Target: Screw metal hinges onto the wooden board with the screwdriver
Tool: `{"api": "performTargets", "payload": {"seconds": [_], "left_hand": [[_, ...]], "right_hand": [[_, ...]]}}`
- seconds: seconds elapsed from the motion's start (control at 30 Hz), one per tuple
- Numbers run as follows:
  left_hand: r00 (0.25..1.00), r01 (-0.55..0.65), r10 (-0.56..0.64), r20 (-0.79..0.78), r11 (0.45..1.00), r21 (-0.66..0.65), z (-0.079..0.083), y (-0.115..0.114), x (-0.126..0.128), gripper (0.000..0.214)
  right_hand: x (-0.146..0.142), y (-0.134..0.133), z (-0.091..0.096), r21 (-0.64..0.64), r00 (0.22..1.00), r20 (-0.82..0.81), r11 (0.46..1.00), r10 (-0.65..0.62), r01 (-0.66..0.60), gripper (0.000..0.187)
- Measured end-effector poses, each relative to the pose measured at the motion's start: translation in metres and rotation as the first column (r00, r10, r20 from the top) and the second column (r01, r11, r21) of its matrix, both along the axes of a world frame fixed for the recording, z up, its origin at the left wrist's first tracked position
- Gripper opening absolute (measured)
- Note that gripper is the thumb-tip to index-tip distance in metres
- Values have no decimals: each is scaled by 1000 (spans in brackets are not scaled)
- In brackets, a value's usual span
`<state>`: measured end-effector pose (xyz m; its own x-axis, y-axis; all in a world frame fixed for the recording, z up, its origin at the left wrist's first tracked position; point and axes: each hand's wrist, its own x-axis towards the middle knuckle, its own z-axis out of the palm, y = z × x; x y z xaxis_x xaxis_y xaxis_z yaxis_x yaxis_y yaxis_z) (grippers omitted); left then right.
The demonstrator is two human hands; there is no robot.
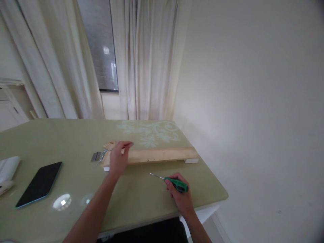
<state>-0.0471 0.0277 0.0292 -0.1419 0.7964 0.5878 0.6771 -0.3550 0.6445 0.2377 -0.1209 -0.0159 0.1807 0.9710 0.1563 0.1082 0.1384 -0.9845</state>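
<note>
My right hand point(181, 194) is wrapped round the green and black handle of a screwdriver point(178, 184), its thin metal shaft pointing left over the tabletop. Above the left part of a long pale wooden board point(159, 155), my left hand point(120, 157) has its fingertips pinched together. Something small and greyish may be between them, too small to name. The board lies flat, raised on white blocks point(191, 161) at its ends. Shiny metal pieces point(102, 156) lie at the board's left end, partly behind my left hand. Two small dark marks show on the board's front edge.
A small grey metal plate point(96, 156) and a little wooden piece point(109, 145) lie by the board's left end. Further left are a dark tablet point(40, 184) and a white object point(9, 168). The green table point(136, 202) meets a wall on the right; curtains hang behind.
</note>
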Motion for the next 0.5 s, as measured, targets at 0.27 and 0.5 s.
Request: {"api": "performTargets", "payload": {"seconds": [0.27,0.5], "left_hand": [[894,-447,428,-133,826,-343,6,3,-153,30],[870,-488,459,-181,749,-449,-26,2,-175,35]], "right_hand": [[-12,-13,10,240,971,141,945,191,-221,25],[-115,-5,48,543,794,590,656,146,-524,35]]}}
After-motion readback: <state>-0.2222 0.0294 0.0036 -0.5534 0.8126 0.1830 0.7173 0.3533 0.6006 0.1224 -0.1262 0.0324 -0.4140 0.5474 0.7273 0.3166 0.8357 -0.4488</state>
